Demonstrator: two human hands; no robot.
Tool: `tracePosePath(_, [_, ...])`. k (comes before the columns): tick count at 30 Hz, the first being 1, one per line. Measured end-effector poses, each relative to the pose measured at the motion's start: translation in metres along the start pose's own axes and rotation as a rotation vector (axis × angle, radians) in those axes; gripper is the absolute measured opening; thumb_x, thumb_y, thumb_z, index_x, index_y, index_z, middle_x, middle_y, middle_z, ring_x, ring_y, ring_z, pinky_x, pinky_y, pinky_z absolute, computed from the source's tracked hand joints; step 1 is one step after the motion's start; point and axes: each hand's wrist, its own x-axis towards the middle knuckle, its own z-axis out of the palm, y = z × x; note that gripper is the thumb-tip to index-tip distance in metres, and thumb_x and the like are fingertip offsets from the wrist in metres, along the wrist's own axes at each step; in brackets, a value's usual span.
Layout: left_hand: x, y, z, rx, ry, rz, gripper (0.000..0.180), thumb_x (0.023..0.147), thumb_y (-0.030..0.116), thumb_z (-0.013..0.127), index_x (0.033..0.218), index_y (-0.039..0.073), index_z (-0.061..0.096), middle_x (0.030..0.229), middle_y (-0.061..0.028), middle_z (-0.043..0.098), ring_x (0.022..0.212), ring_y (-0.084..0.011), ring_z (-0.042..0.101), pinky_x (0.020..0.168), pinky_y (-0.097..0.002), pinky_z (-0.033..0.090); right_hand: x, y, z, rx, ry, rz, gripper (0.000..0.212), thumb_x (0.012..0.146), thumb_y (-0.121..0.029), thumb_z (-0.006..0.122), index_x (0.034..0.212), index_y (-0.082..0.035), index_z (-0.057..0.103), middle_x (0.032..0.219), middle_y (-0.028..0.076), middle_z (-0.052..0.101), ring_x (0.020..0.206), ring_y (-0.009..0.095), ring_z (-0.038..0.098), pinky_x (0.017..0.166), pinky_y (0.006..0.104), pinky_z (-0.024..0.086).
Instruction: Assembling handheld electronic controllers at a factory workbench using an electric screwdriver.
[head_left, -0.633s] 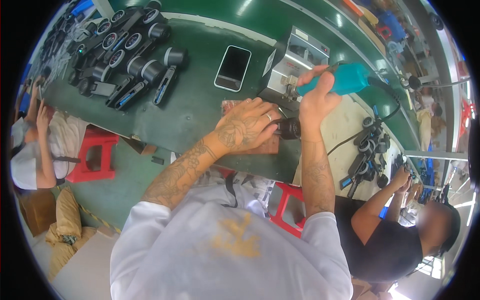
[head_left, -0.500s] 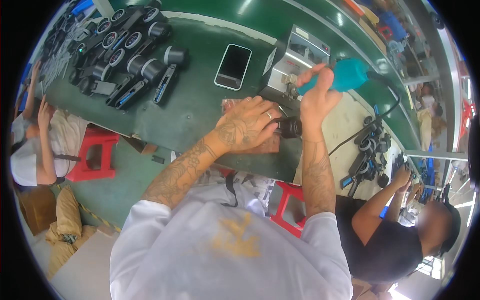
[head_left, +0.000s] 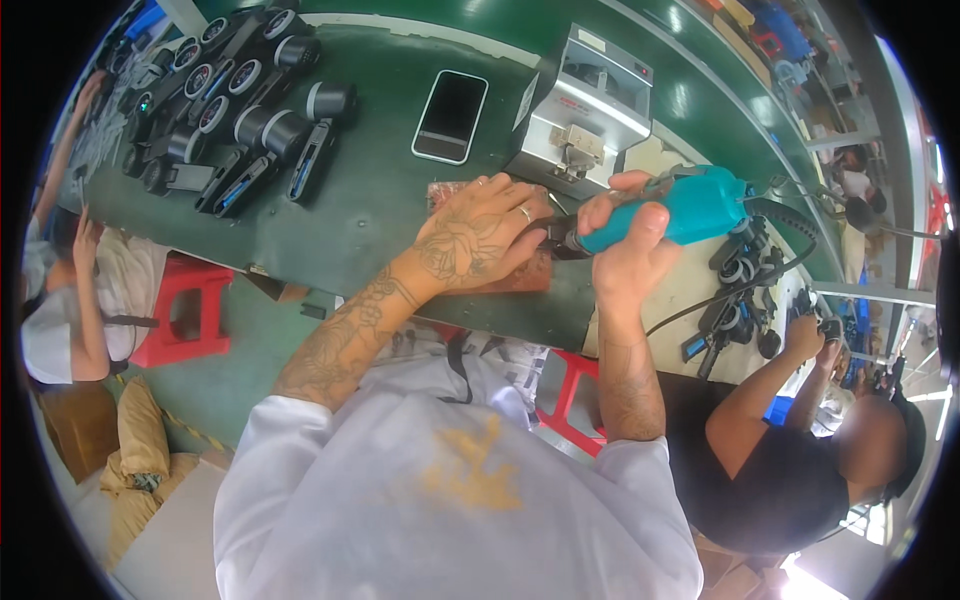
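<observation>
My right hand (head_left: 635, 255) is wrapped round a teal electric screwdriver (head_left: 690, 205), held nearly level with its tip end toward my left hand. With fingers curled down, my left hand (head_left: 485, 235) holds a black device (head_left: 567, 243) against a reddish block (head_left: 522, 280) on the bench. Only the device's dark end shows past my fingers; the rest is covered. The screwdriver's front meets that end, and its bit is hidden. Just beyond my right hand stands a silver box-shaped machine (head_left: 580, 115) with a small metal outlet on its front.
A white-edged phone (head_left: 451, 116) lies on the green bench (head_left: 370, 220). Several black devices (head_left: 240, 110) are grouped at the far left, and more black devices (head_left: 735, 300) sit at right. The screwdriver's cable (head_left: 700, 300) loops right. A co-worker (head_left: 790, 460) sits close by at right.
My right hand has brought the screwdriver from the silver machine's front outlet back down to the black device, tilting it level. My left hand keeps its hold. The view has shifted slightly.
</observation>
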Motion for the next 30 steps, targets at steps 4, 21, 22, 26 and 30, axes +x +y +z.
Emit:
tracePosePath(4, [0.000,0.001,0.003,0.018,0.011,0.017,0.029,0.096,0.022,0.064,0.122,0.010,0.063,0.121,-0.0101,0.063,0.112,-0.0324,0.058,0.098,-0.0458,0.046,-0.004,0.009,-0.005,0.021,-0.009,-0.038,0.055,0.099,-0.049,0.066,0.106,0.005,0.057,0.071,0.008,0.060,0.061,0.018,0.059,0.055,0.0309,0.048])
tracePosePath(21, [0.006,0.003,-0.016,0.080,-0.143,-0.062,0.029,0.094,0.025,0.066,0.117,0.009,0.066,0.128,-0.0077,0.062,0.118,-0.0325,0.059,0.102,-0.0454,0.047,-0.006,0.023,0.001,0.013,0.108,0.028,0.047,0.102,-0.049,0.060,0.097,-0.002,0.058,0.070,0.007,0.059,0.061,0.017,0.058,0.057,0.0313,0.048])
tracePosePath(22, [0.000,-0.002,-0.006,0.090,-0.028,0.048,0.029,0.090,0.027,0.070,0.113,0.009,0.068,0.124,-0.0097,0.064,0.118,-0.0314,0.061,0.101,-0.0456,0.048,-0.009,0.019,-0.005,0.037,0.132,0.095,0.050,0.102,-0.052,0.058,0.098,-0.002,0.059,0.071,0.007,0.060,0.062,0.017,0.059,0.058,0.0310,0.047])
tracePosePath(26, [-0.023,0.011,-0.002,0.211,0.057,0.311,0.030,0.084,0.029,0.070,0.110,0.013,0.069,0.113,-0.0042,0.066,0.107,-0.0223,0.065,0.095,-0.0418,0.052,-0.026,-0.001,-0.025,0.321,0.197,0.189,0.070,0.092,-0.074,0.057,0.108,-0.006,0.055,0.066,0.003,0.050,0.059,0.018,0.049,0.053,0.0318,0.040])
tracePosePath(30, [-0.047,0.010,-0.041,0.025,0.333,0.020,0.031,0.084,0.019,0.078,0.113,0.010,0.069,0.098,-0.0067,0.069,0.085,-0.0263,0.068,0.081,-0.0374,0.058,-0.048,-0.040,-0.018,0.233,0.194,0.023,0.075,0.089,-0.082,0.051,0.104,-0.008,0.052,0.061,0.002,0.044,0.051,0.014,0.044,0.047,0.0277,0.035])
